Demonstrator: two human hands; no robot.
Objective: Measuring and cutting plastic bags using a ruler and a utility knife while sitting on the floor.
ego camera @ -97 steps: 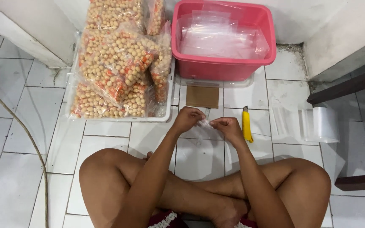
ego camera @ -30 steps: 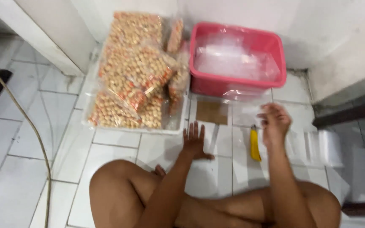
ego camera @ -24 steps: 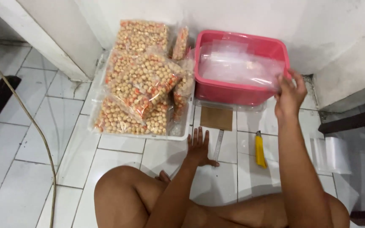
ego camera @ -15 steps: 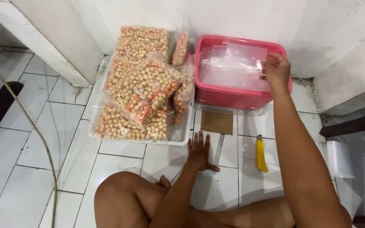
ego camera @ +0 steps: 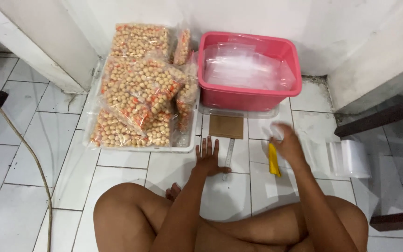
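I sit cross-legged on a white tiled floor. My left hand (ego camera: 208, 157) lies flat on the floor, fingers spread, beside a narrow metal ruler (ego camera: 229, 156). My right hand (ego camera: 287, 144) is blurred by motion, hovering just above the floor next to a yellow utility knife (ego camera: 273, 160); I cannot tell whether it holds anything. Ahead stands a pink plastic tub (ego camera: 250, 96) filled with clear plastic bags (ego camera: 248, 70). A brown cardboard piece (ego camera: 226, 127) lies in front of the tub.
A white tray (ego camera: 142, 147) at the left holds several sealed bags of round beige snacks (ego camera: 138, 91). Clear bags (ego camera: 346, 158) lie on the floor at the right. A cable (ego camera: 22, 144) runs along the left. Dark furniture legs (ego camera: 374, 119) stand at the right; white walls lie behind.
My right hand reached up to the pink tub, then came back down to the floor by the yellow knife. My left hand stayed flat on the floor.
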